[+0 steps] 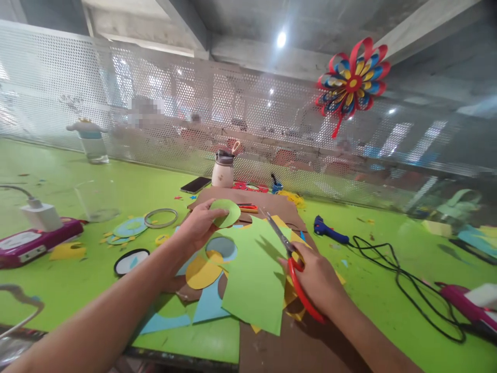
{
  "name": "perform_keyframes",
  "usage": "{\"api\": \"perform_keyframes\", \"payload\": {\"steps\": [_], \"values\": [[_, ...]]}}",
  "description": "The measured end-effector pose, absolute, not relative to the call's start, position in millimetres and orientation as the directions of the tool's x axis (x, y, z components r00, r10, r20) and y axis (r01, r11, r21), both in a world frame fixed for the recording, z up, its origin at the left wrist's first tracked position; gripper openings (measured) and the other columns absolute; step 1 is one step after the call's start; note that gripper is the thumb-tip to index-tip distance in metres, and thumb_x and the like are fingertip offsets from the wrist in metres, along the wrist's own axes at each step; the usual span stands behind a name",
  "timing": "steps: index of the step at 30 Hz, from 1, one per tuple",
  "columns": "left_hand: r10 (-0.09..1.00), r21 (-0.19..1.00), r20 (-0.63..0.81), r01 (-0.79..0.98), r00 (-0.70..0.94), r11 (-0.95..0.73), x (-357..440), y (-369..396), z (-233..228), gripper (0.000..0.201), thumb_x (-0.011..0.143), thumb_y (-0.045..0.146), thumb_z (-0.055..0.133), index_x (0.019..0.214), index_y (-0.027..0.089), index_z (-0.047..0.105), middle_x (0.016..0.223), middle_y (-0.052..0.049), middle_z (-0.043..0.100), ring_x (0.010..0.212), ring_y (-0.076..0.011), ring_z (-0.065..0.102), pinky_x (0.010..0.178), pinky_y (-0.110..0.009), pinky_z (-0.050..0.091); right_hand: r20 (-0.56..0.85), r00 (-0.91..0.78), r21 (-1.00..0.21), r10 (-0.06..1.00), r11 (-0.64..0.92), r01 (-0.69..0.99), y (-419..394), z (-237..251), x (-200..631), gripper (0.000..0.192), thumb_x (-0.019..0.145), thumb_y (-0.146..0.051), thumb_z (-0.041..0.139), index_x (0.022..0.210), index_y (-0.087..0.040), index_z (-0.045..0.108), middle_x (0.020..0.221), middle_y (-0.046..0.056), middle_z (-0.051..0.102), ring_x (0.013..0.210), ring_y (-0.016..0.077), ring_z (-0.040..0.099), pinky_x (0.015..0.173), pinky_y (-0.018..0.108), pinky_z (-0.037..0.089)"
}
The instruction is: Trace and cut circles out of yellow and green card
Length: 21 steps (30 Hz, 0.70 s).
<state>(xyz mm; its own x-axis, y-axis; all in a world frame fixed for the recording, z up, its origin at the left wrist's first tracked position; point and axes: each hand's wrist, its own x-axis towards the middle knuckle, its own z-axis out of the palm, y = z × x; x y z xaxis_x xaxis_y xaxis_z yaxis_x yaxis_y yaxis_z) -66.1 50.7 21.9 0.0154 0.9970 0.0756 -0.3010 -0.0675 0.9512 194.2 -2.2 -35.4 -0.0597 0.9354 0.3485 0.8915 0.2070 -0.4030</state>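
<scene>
Between the thumb and fingers of my left hand is a light green paper circle, held above the table. My right hand grips red-handled scissors, whose blades point up and away from me. Under the scissors lies a large light green paper sheet. A yellow paper circle and blue paper scraps lie left of that sheet. Brown cardboard is beneath the papers, partly hidden by them.
A blue hot glue gun with a black cord lies at right. At left are a purple power strip, a metal ring and a clear cup. A phone and white bottle stand near the perforated screen.
</scene>
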Motion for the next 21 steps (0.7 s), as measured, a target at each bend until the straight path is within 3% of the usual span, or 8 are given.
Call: {"api": "perform_keyframes", "payload": {"steps": [6,9,13,17,21], "values": [[0.980,0.967,0.004,-0.251,0.197,0.046,-58.0,41.7,19.8,0.040,0.061,0.018,0.079,0.097,0.015,0.061,0.078,-0.005,0.071,0.068,-0.0195,0.068,0.065,-0.031,0.055,0.480,-0.058,-0.413,0.875,0.284,0.866,-1.6,-46.7,189.5,0.033,0.083,-0.050,0.061,0.105,-0.025,0.066,0.078,0.005,0.073,0.062,0.0235,0.067,0.054,0.030,0.049],[0.951,0.973,-0.050,-0.198,0.305,0.115,-50.6,33.5,18.5,0.050,0.060,0.017,0.080,0.105,0.016,0.061,0.078,-0.003,0.069,0.066,-0.0182,0.067,0.059,-0.028,0.052,0.622,0.009,-0.429,0.783,0.332,0.840,0.1,-41.4,193.5,0.035,0.086,-0.044,0.059,0.109,-0.019,0.064,0.088,0.008,0.074,0.068,0.0212,0.067,0.066,0.031,0.053],[0.917,0.974,-0.107,-0.145,0.384,0.174,-45.4,29.3,16.3,0.056,0.061,0.015,0.079,0.112,0.017,0.058,0.081,-0.002,0.069,0.067,-0.0150,0.064,0.061,-0.025,0.050,0.761,0.160,-0.450,0.629,0.334,0.828,7.9,-34.5,209.1,0.037,0.085,-0.038,0.058,0.111,-0.012,0.061,0.095,0.015,0.073,0.078,0.0251,0.068,0.078,0.038,0.053],[0.890,0.975,-0.126,-0.113,0.437,0.193,-43.6,32.4,10.5,0.050,0.063,0.017,0.078,0.109,0.018,0.058,0.083,-0.002,0.068,0.071,-0.0159,0.065,0.063,-0.025,0.049,0.787,0.257,-0.507,0.561,0.350,0.788,16.1,-33.2,219.3,0.034,0.084,-0.034,0.057,0.111,-0.012,0.060,0.099,0.016,0.072,0.084,0.0270,0.068,0.082,0.042,0.053],[0.855,0.979,-0.131,-0.068,0.502,0.191,-44.2,33.7,6.6,0.047,0.069,0.022,0.074,0.113,0.019,0.058,0.081,-0.002,0.067,0.070,-0.0156,0.064,0.061,-0.025,0.048,0.757,0.312,-0.589,0.574,0.391,0.707,16.4,-31.2,211.8,0.033,0.086,-0.034,0.056,0.112,-0.014,0.058,0.096,0.012,0.070,0.085,0.0252,0.067,0.084,0.041,0.052]]}}
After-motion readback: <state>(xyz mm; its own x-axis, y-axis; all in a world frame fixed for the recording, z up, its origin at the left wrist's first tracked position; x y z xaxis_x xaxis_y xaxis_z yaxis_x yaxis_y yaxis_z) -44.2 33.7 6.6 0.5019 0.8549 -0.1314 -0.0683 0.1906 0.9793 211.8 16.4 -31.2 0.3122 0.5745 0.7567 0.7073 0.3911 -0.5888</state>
